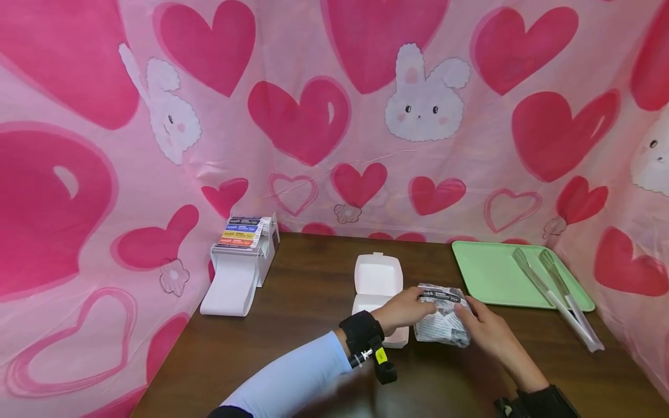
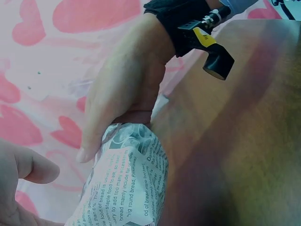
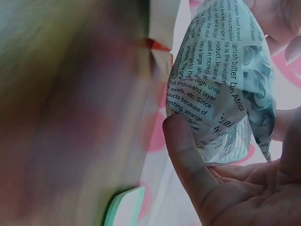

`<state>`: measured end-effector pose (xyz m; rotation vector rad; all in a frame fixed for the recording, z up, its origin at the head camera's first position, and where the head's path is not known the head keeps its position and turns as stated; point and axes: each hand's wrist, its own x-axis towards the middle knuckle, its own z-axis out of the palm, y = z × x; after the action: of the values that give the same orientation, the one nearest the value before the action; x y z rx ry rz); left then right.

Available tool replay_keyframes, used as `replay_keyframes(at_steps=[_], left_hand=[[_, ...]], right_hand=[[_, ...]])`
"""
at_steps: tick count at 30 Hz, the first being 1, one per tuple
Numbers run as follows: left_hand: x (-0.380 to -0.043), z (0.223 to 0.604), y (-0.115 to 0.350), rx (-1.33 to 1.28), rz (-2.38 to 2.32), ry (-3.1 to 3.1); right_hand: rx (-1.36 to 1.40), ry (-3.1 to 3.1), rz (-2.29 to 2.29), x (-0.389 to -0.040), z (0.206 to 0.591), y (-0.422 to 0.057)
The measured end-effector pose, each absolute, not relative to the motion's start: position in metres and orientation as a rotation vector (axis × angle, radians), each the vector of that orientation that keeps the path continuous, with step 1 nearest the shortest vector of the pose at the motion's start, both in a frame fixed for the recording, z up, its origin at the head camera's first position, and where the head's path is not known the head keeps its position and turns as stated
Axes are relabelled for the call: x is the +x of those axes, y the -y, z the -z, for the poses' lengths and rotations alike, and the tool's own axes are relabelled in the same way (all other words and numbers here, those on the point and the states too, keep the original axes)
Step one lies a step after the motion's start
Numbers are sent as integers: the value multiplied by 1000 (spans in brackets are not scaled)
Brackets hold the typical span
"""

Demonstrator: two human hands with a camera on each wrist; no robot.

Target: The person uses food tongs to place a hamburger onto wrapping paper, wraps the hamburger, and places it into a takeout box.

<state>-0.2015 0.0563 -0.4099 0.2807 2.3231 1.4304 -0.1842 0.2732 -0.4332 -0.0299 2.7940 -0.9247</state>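
Observation:
A parcel wrapped in newsprint-patterned paper (image 1: 442, 326) is held between both hands, right of the middle of the table in the head view. A black label strip lies across its top. My left hand (image 1: 405, 310) grips its left end, with the thumb along one face in the left wrist view. On the opposite side, my right hand (image 1: 488, 330) holds it, a finger against the printed paper (image 3: 211, 89) in the right wrist view. What is inside the paper is hidden. Just left of the parcel stands a white hinged takeaway box (image 1: 378, 275), lid up, partly covered by my left hand.
At the back left stands a label dispenser (image 1: 265, 255) with coloured labels on top and white backing paper hanging from its front. A green tray (image 1: 486, 278) lies at the back right, with metal tongs (image 1: 556, 299) resting across it. A pink heart-patterned curtain (image 1: 366, 145) surrounds the table.

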Motion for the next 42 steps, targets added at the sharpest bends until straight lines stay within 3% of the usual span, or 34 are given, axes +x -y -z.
replay_keyframes(at_steps=[18,42], left_hand=[[-205,413,26,244,-1447,-2331],[-202,434,58,66,-1591,-2217]], right_hand=[[-152,-2664,1178,-194,436,-204],[-229,-2665,1115,-201,455,-174]])
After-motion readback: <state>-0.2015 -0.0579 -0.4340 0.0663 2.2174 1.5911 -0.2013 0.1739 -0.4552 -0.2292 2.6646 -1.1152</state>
